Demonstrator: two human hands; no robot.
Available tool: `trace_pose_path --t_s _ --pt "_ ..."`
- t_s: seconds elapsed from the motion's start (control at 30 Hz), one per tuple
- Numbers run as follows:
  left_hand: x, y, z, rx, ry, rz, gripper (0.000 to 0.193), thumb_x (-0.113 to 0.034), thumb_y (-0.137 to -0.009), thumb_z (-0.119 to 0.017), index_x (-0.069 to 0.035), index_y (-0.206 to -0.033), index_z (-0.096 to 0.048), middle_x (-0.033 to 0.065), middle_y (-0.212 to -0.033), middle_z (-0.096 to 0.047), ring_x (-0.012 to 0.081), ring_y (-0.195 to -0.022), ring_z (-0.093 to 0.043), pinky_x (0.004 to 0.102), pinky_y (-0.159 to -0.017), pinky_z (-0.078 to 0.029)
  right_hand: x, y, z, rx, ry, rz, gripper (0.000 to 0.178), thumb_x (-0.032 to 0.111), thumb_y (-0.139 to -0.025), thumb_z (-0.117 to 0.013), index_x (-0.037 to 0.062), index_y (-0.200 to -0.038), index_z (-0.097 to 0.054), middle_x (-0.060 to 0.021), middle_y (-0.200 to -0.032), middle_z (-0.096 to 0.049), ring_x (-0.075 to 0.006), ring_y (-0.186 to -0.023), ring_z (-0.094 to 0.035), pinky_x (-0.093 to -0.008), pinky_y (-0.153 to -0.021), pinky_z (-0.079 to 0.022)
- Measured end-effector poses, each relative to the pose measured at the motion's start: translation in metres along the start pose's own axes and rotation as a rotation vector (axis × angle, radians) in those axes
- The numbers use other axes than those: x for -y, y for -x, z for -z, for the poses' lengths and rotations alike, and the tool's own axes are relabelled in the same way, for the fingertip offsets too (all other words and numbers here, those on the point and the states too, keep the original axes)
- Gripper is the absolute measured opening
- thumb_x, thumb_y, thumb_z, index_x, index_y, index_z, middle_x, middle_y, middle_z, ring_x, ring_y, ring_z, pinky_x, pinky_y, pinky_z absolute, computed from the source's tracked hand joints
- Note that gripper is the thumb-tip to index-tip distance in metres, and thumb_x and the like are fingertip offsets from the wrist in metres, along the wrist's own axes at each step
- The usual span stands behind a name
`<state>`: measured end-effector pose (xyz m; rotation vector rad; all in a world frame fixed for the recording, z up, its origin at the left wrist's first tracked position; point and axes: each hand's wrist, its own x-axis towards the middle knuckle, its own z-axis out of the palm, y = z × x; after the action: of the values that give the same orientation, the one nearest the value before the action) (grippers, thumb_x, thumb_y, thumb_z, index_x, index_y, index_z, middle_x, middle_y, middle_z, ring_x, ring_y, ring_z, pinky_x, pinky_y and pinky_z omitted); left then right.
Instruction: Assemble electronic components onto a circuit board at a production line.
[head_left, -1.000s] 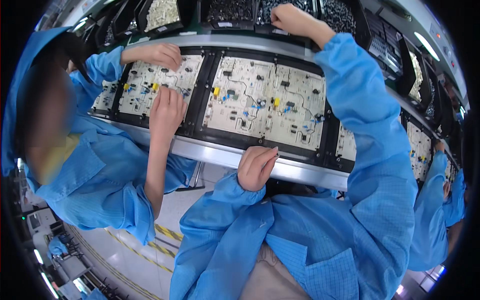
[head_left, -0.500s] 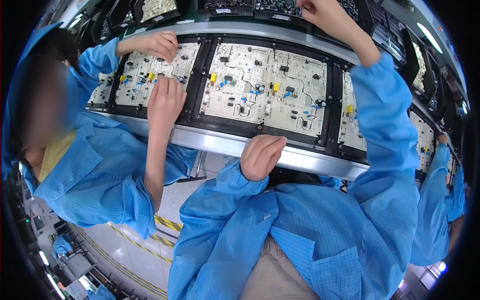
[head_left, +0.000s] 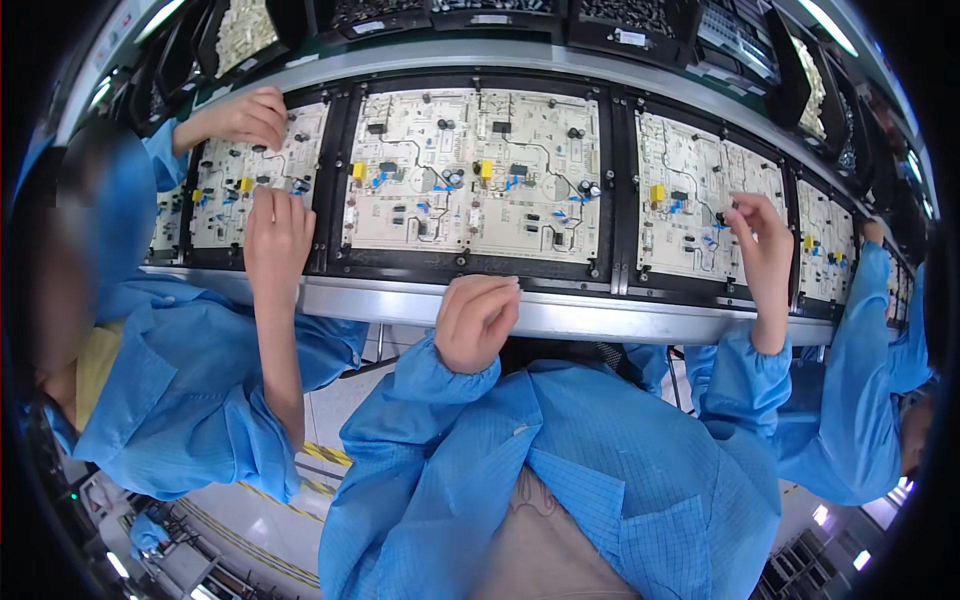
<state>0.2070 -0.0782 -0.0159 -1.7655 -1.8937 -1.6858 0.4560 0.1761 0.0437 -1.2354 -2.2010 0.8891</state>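
Observation:
My right hand [head_left: 765,240] is over the right-hand circuit board [head_left: 670,140], thumb and fingertips pinched on a small dark component [head_left: 735,205]. The component's exact kind is too small to tell. My left hand [head_left: 475,320] rests at the metal front rail [head_left: 570,308], its fingers curled together; what they hold, if anything, is hidden. Just beyond it, a pair of pale circuit boards [head_left: 415,115] lies in a black frame [head_left: 335,215]. Yellow blocks, blue parts and black cylinders stand on the boards.
At the left, a co-worker's two hands [head_left: 280,235] are over another board [head_left: 215,225]. Black bins [head_left: 630,38] of small parts line the far side. Another worker's blue sleeve [head_left: 865,330] reaches in at the far right.
My right hand has come down from the parts bins to the right-hand board. My left hand stays curled by the rail. The view has shifted, so the boards appear further left.

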Motion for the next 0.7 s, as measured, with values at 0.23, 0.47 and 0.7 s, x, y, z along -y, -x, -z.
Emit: trace_pose_path --t_s 0.23,0.47,0.7 --pt "-0.004 -0.019 0.003 -0.345 0.493 0.611 0.020 0.004 -0.089 -0.052 -0.001 -0.109 -0.050 0.0125 -0.098 -0.058 0.0159 -0.087 -0.057 0.0289 -0.084 -0.046 -0.048 0.041 0.017 -0.218 -0.001 -0.092 0.019 0.005 -0.088 -0.063 0.0012 -0.106 -0.061 0.0005 -0.080 -0.056 -0.0068 -0.075 -0.056 -0.0197 -0.070 -0.045" --pt "0.029 -0.053 0.032 -0.551 0.737 0.575 0.022 -0.001 -0.092 -0.053 0.000 -0.113 -0.048 0.0102 -0.099 -0.057 0.0163 -0.087 -0.055 0.0329 -0.085 -0.046 -0.053 0.046 0.013 -0.328 -0.013 -0.043 0.018 0.001 -0.087 -0.062 0.0007 -0.104 -0.062 0.0004 -0.079 -0.052 -0.0063 -0.073 -0.052 -0.0188 -0.071 -0.043" --pt "0.045 -0.082 0.088 -0.651 0.712 0.514 0.035 -0.009 -0.096 -0.049 0.004 -0.128 -0.043 0.0094 -0.108 -0.054 0.0137 -0.094 -0.052 0.0303 -0.088 -0.045 -0.069 0.054 0.020 -0.299 0.050 -0.058 0.020 0.006 -0.090 -0.060 0.0018 -0.110 -0.061 -0.0026 -0.094 -0.061 -0.0073 -0.082 -0.056 -0.0200 -0.077 -0.044"
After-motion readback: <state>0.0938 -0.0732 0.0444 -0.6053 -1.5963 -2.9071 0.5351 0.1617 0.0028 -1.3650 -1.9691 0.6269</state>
